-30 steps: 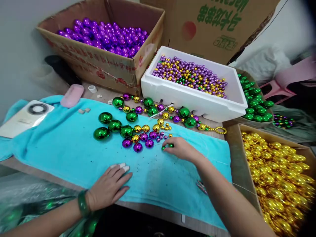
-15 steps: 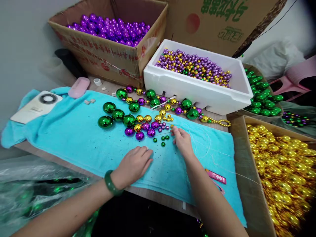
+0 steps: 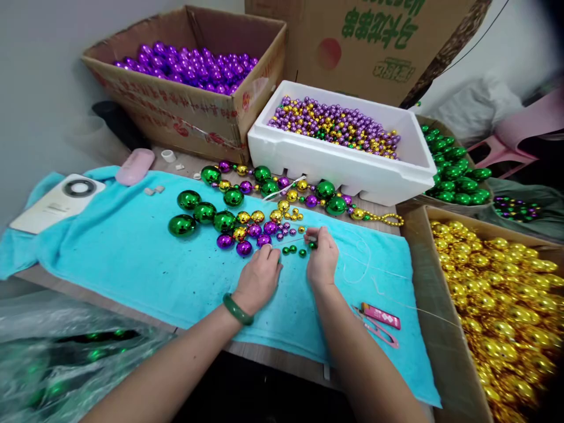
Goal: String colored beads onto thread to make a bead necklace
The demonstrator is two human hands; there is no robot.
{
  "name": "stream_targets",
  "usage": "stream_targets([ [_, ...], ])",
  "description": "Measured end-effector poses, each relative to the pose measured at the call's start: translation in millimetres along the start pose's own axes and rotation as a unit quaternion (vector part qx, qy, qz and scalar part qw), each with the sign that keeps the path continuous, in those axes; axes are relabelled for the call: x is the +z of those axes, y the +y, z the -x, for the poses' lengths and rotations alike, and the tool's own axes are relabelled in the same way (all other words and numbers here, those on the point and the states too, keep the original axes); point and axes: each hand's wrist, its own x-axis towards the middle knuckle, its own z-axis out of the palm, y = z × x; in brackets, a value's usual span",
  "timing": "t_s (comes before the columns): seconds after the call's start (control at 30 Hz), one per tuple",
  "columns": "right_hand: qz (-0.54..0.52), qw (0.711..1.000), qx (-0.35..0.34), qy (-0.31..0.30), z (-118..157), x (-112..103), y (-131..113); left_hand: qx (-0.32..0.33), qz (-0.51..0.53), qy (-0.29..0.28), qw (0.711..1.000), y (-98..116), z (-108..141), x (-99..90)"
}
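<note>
My right hand [image 3: 324,258] pinches a long thin needle [image 3: 293,241] that points left over the towel. A small green bead [image 3: 312,244] shows at its fingertips. My left hand [image 3: 259,276], with a green bangle [image 3: 238,309] on the wrist, has its fingers drawn together by the needle's far end, close to a purple bead [image 3: 263,239]; what they hold is hidden. Small green beads [image 3: 293,249] lie between the hands. Beyond them are small purple beads [image 3: 286,231], gold beads [image 3: 257,217] and large green beads [image 3: 205,212]. White thread [image 3: 368,264] trails right.
A finished-looking bead string [image 3: 311,201] lies along the white foam box [image 3: 339,164]. Scissors [image 3: 383,335] and a pink packet [image 3: 381,315] rest at right on the blue towel [image 3: 132,264]. Cartons of purple balls [image 3: 189,67] and gold beads [image 3: 502,305] flank the table.
My left hand has moved right and forward, up to the beads and needle. A green bead now shows at my right fingertips. The whole view has shifted slightly.
</note>
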Motion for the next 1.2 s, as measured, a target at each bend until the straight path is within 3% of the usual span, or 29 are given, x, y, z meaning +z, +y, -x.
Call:
stream_targets([
  [0.17, 0.117, 0.988, -0.098, -0.032, -19.9, -25.9, 2.7, 0.020, 0.035, 0.030, 0.999, -4.0, 2.7, 2.0],
  [0.33, 0.290, 0.922, -0.181, -0.183, -47.9, -58.1, -2.3, 0.027, 0.023, 0.037, 0.999, -9.2, 5.3, 2.3],
  [0.43, 0.374, 0.871, -0.198, -0.250, -54.6, -58.0, -4.6, 0.030, 0.004, 0.035, 0.999, -10.2, 6.0, 2.5],
  [0.57, 0.455, 0.816, -0.201, -0.294, -59.7, -50.8, -8.0, 0.033, -0.026, 0.034, 0.999, -8.5, 6.4, 0.9],
  [0.77, 0.510, 0.772, -0.205, -0.319, -62.5, -63.0, -17.7, 0.016, -0.061, 0.022, 0.998, -5.5, 3.9, -1.8],
  [0.93, 0.499, 0.770, -0.207, -0.339, -57.7, -82.5, -19.4, 0.018, -0.020, 0.050, 0.998, -4.1, 3.8, -1.2],
  [1.07, 0.470, 0.798, -0.198, -0.321, -59.7, -105.0, -21.9, -0.023, 0.166, 0.090, 0.982, -3.1, 4.7, -8.8],
  [1.13, 0.454, 0.819, -0.192, -0.293, -55.8, -118.4, -25.9, -0.099, 0.336, 0.076, 0.933, -2.2, 3.9, -18.4],
  [1.2, 0.397, 0.867, -0.169, -0.251, -43.3, -128.5, -30.7, -0.187, 0.533, 0.034, 0.824, -1.3, 2.0, -30.4],
])
